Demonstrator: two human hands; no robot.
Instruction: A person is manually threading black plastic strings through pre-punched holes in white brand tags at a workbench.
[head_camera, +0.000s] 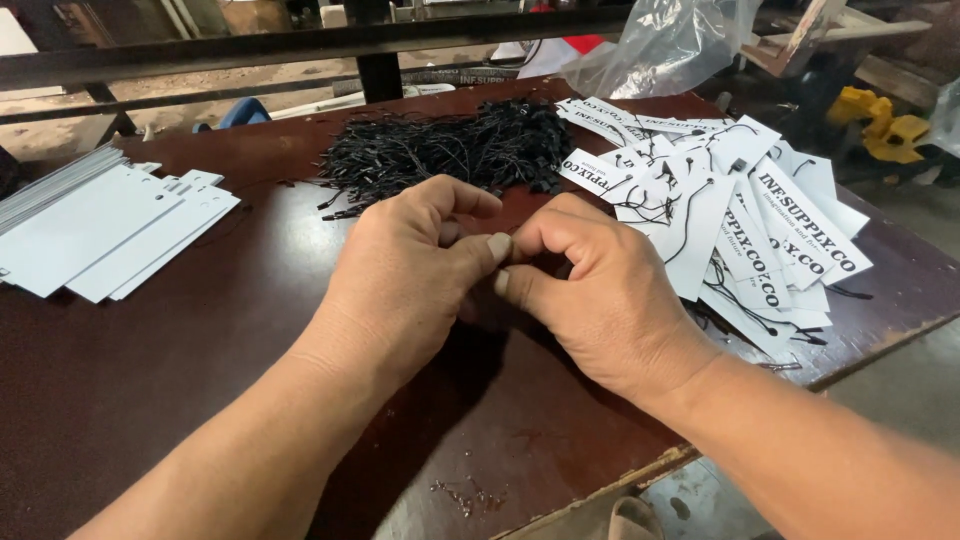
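Black cords (440, 150), one heap; left hand (400, 280), right hand (590, 290) grips pinching one cord.

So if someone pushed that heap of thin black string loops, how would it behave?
The heap of thin black string loops would probably drag as a tangled clump, since strands cross everywhere. It looks light and floppy; stray ends splay loosely on the dark brown wooden table, so some might trail behind.

**Soft daylight, sharp centre**

Even, diffuse light falls from above and behind. The dark counter (150, 380) shows a dull sheen at left; a soft shadow pools beneath the hands. White tags (760, 230) look bright without glare. Edges bend slightly, wide-angle; background slightly soft.
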